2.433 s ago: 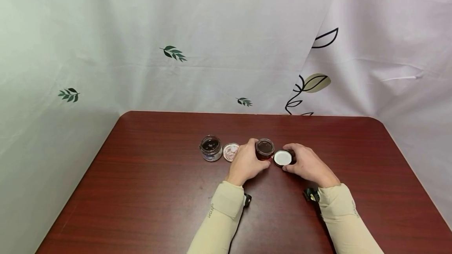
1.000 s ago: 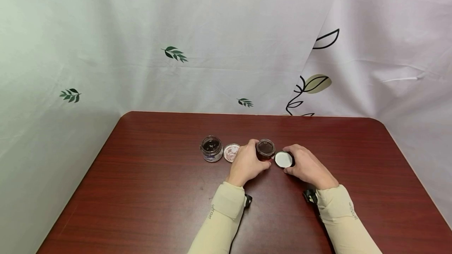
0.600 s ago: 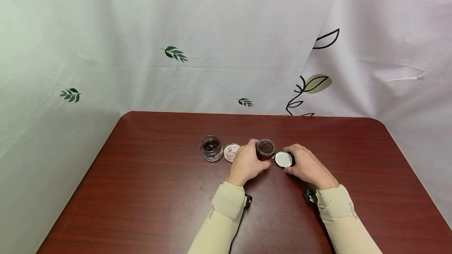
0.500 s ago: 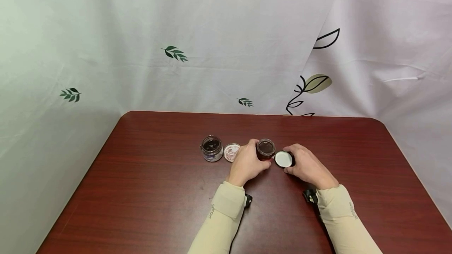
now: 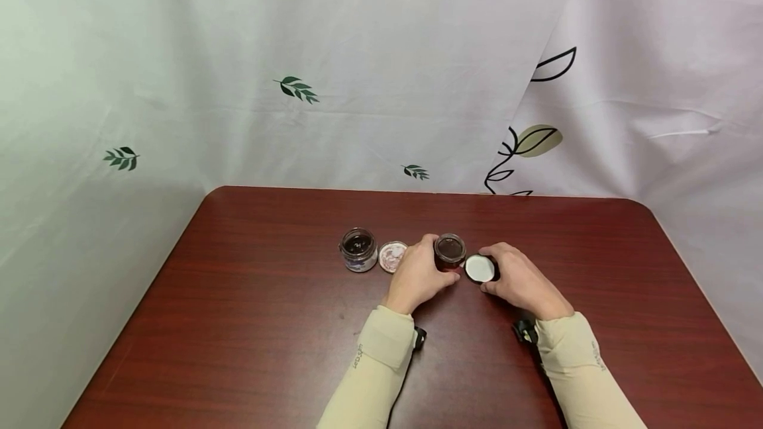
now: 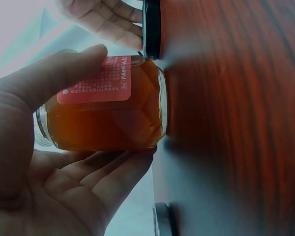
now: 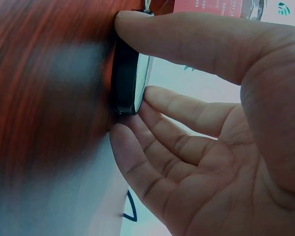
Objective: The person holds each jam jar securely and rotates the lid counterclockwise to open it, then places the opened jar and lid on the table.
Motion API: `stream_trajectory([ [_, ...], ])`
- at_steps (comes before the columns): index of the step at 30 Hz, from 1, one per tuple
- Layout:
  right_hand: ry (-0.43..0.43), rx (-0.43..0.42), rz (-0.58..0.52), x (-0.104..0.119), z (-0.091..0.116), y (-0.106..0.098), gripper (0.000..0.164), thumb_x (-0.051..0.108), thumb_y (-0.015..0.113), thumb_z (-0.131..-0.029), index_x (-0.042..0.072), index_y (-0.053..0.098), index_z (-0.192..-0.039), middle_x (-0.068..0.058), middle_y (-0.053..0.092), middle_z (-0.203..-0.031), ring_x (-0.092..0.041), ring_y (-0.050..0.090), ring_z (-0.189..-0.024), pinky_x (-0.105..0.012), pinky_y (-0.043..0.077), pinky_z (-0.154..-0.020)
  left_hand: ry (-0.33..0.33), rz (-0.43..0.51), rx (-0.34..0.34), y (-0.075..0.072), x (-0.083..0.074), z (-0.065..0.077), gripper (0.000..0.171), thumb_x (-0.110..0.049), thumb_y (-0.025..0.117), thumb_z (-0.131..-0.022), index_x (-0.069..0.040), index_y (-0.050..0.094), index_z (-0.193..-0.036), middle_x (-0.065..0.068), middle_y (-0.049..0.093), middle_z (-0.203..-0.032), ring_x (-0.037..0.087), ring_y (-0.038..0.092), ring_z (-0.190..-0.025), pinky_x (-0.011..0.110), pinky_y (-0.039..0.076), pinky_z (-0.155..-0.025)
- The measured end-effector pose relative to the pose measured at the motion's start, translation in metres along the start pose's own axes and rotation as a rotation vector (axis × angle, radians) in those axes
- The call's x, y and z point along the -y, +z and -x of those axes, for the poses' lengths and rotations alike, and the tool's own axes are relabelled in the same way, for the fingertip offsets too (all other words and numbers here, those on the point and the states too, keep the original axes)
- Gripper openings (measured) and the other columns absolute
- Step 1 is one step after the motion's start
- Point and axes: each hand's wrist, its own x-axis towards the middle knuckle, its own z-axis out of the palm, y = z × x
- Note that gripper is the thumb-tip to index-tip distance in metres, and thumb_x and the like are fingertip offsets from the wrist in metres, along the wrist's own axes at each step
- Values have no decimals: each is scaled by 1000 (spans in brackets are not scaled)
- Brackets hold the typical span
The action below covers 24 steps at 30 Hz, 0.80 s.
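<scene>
My left hand grips an uncapped glass jam jar standing upright on the table. Its thumb lies over the red label and its fingers are on the opposite side. In the left wrist view the jar looks amber inside. Just to the right, my right hand holds a black jar lid by its rim between thumb and fingers. White inner side up, the lid lies flat on the table. The right wrist view shows the lid edge-on, with part of the red-labelled jar behind the thumb.
Left of my hands stands a second uncapped jar with dark contents. Another lid, smeared inside, lies between that jar and my left hand, partly covered by it. White curtain hangs behind the reddish-brown table.
</scene>
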Motion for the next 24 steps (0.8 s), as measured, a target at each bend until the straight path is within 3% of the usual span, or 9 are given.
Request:
stream_trajectory([
  [12, -3, -8, -3, 1, 1, 0, 59, 6, 78, -65, -5, 54, -119, -18, 57, -111, -29, 53, -102, -43, 42, -86, 60, 4, 31, -6, 0, 0, 82, -41, 85, -59, -9, 50, -126, -1, 59, -114, 12, 57, -103, 27, 44, -88],
  [19, 3, 14, -16, 0, 0, -2, 64, 6, 77, -67, -6, 50, -124, -20, 54, -118, -31, 50, -110, -45, 40, -92, 22, 1, 34, -25, -2, 4, 92, -48, 79, -64, -9, 40, -137, 4, 47, -136, 17, 44, -124, 33, 36, -100],
  [24, -6, 19, -16, 1, -1, -6, 66, 7, 77, -67, -5, 48, -125, -20, 53, -121, -33, 47, -114, -47, 37, -95, 32, -19, -15, -43, -3, 7, 92, -55, 75, -65, -13, 39, -139, 2, 41, -141, 19, 40, -128, 37, 35, -101],
])
